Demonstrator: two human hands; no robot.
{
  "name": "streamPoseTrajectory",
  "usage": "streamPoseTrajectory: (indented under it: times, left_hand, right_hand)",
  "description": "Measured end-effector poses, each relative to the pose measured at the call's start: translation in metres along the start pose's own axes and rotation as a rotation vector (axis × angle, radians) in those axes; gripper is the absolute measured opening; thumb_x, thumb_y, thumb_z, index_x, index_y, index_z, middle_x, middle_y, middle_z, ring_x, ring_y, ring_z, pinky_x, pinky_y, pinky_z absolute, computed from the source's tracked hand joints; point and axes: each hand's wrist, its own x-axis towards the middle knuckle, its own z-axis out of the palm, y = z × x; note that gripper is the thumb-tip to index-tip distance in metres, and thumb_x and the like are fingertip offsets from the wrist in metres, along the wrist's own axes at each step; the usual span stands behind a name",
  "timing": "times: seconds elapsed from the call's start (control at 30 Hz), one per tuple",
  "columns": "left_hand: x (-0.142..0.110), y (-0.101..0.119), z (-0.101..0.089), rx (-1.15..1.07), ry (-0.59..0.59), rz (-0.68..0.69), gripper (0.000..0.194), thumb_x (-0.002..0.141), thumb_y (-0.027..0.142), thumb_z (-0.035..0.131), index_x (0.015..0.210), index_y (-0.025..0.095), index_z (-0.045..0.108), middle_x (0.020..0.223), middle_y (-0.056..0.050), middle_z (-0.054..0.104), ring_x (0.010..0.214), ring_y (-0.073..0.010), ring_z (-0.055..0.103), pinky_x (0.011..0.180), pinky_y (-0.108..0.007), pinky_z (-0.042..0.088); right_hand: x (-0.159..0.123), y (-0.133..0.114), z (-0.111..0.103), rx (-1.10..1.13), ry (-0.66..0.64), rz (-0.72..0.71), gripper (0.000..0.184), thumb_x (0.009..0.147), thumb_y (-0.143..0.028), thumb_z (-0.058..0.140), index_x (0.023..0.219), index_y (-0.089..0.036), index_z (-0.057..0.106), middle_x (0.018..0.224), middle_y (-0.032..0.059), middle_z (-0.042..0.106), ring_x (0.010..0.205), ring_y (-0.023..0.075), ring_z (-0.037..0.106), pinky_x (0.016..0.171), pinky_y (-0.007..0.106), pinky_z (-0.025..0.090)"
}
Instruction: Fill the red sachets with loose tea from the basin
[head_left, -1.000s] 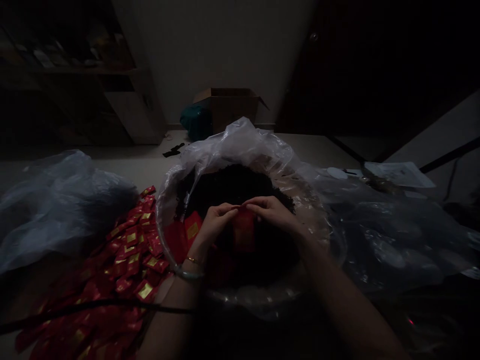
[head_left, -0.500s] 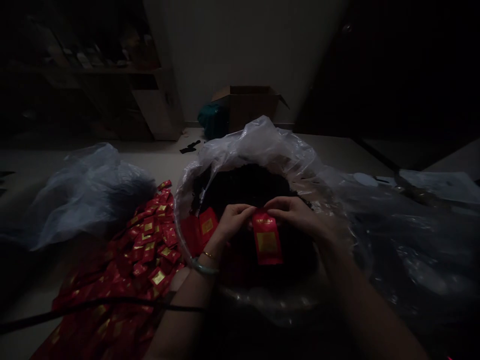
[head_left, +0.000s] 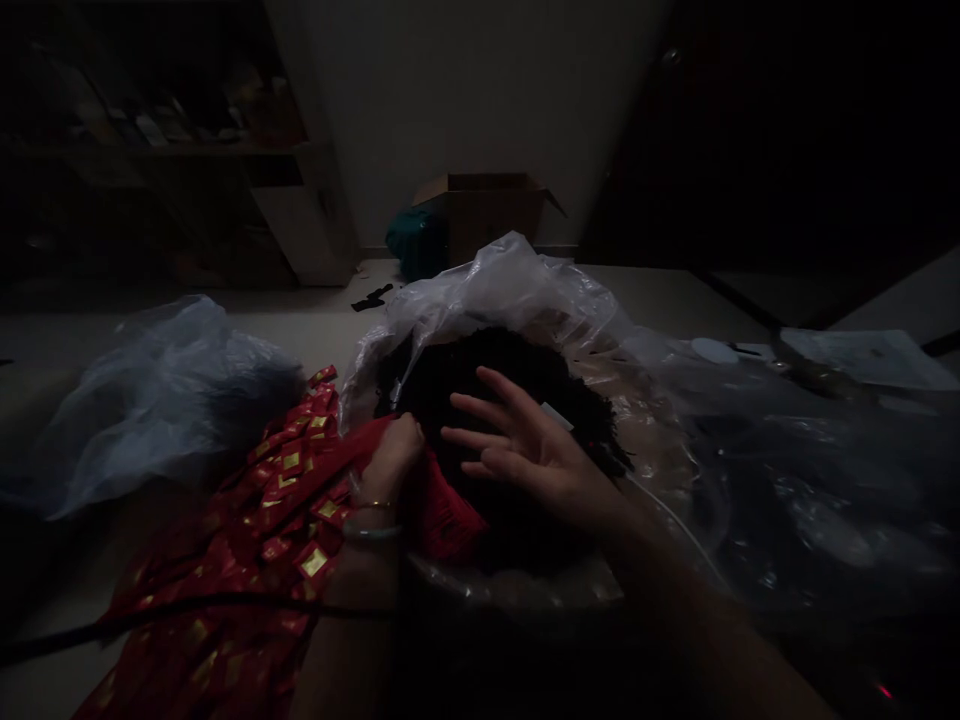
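Note:
A basin lined with clear plastic (head_left: 525, 290) holds a dark heap of loose leaves (head_left: 517, 375). My right hand (head_left: 525, 450) hovers over the heap with its fingers spread and nothing in it. My left hand (head_left: 394, 455), with a bangle at the wrist, is curled at the basin's left rim on a red packet (head_left: 446, 505), most of which is in shadow. A pile of several red and gold packets (head_left: 285, 490) lies on the floor just left of the basin.
A crumpled clear bag (head_left: 150, 400) lies at the left, more plastic sheeting (head_left: 787, 470) at the right. A cardboard box (head_left: 487, 210) and a teal bag (head_left: 412, 240) stand by the far wall. A dark cord (head_left: 187, 610) crosses the packets. The room is very dim.
Both hands pinched one red packet over the heap; now my right hand has let go and spread open, and my left hand has carried the packet down to the left rim.

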Motion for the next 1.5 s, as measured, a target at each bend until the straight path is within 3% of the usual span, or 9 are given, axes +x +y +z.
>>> streamPoseTrajectory:
  times: [0.07,0.17,0.37,0.63,0.73,0.83,1.03,1.27,1.5]
  left_hand:
    - [0.002,0.000,0.002,0.106,-0.032,-0.053,0.025,0.074,0.026,0.060,0.094,0.012,0.066,0.094,-0.022,0.069,0.099,-0.0378,0.061,0.081,-0.043,0.042]
    - [0.003,0.002,0.004,0.218,-0.084,-0.070,0.033,0.075,0.025,0.058,0.103,0.009,0.062,0.104,-0.026,0.066,0.100,-0.0369,0.061,0.081,-0.042,0.042]
    - [0.003,0.004,-0.003,0.219,-0.133,0.004,0.044,0.075,0.034,0.061,0.112,0.011,0.059,0.112,-0.016,0.066,0.098,-0.0253,0.062,0.077,-0.028,0.044]
    - [-0.005,0.006,-0.010,-0.026,-0.222,0.062,0.030,0.078,0.034,0.055,0.094,0.016,0.074,0.093,-0.006,0.074,0.084,-0.0234,0.065,0.070,-0.027,0.045]
    - [-0.005,0.007,-0.011,-0.045,-0.208,0.077,0.028,0.074,0.029,0.061,0.096,0.017,0.073,0.094,-0.006,0.074,0.087,-0.0233,0.065,0.072,-0.027,0.046]
    - [-0.004,0.008,-0.010,0.041,-0.103,0.045,0.046,0.065,0.025,0.068,0.110,0.013,0.066,0.103,-0.010,0.071,0.091,-0.0237,0.065,0.074,-0.027,0.047]
    - [-0.001,0.005,-0.010,-0.055,0.032,0.079,0.058,0.058,0.020,0.074,0.114,0.012,0.063,0.104,-0.013,0.070,0.094,-0.0255,0.064,0.079,-0.032,0.048]
    - [-0.019,0.035,-0.009,-0.539,-0.124,0.256,0.056,0.055,0.029,0.077,0.109,0.016,0.064,0.093,-0.007,0.072,0.083,-0.0215,0.066,0.071,-0.030,0.051]
    - [-0.028,0.045,-0.004,-0.696,-0.347,0.194,0.044,0.063,0.036,0.074,0.100,0.012,0.070,0.084,-0.007,0.074,0.072,-0.0191,0.067,0.063,-0.026,0.050]
  right_hand:
    - [0.000,0.002,-0.001,0.032,-0.038,0.039,0.060,0.080,-0.033,0.063,0.134,-0.033,0.037,0.140,0.0088,0.043,0.113,0.0230,0.058,0.087,0.039,0.054]
    - [0.006,0.010,-0.023,-0.045,0.081,0.082,0.044,0.082,-0.030,0.061,0.123,-0.026,0.049,0.127,0.0090,0.054,0.109,0.0217,0.060,0.088,0.039,0.053]
    - [0.020,0.050,-0.064,-0.262,0.127,0.235,0.028,0.080,-0.026,0.061,0.107,-0.019,0.061,0.103,0.0066,0.065,0.092,0.0174,0.065,0.076,0.033,0.057]
    - [0.029,0.078,-0.066,-0.582,-0.011,0.334,0.031,0.082,-0.025,0.057,0.111,-0.016,0.063,0.104,0.0077,0.068,0.082,0.0180,0.066,0.070,0.031,0.056]
    - [0.031,0.074,-0.061,-0.755,-0.078,0.296,0.030,0.083,-0.026,0.056,0.110,-0.016,0.065,0.111,0.0085,0.067,0.092,0.0215,0.066,0.082,0.034,0.053]
    - [0.031,0.070,-0.058,-0.870,-0.107,0.248,0.029,0.083,-0.024,0.056,0.109,-0.016,0.066,0.115,0.0092,0.066,0.105,0.0234,0.062,0.092,0.035,0.047]
    - [0.033,0.074,-0.057,-0.923,-0.050,0.163,0.026,0.084,-0.023,0.055,0.106,-0.017,0.067,0.111,0.0091,0.068,0.103,0.0227,0.063,0.091,0.035,0.047]
    - [0.036,0.090,-0.039,-0.646,0.152,-0.135,0.057,0.075,-0.021,0.065,0.130,-0.020,0.049,0.124,0.0110,0.060,0.102,0.0206,0.062,0.088,0.037,0.050]
    - [0.038,0.084,-0.046,-0.653,0.337,-0.214,0.039,0.077,-0.015,0.061,0.115,-0.023,0.062,0.111,0.0056,0.067,0.100,0.0205,0.063,0.089,0.036,0.049]
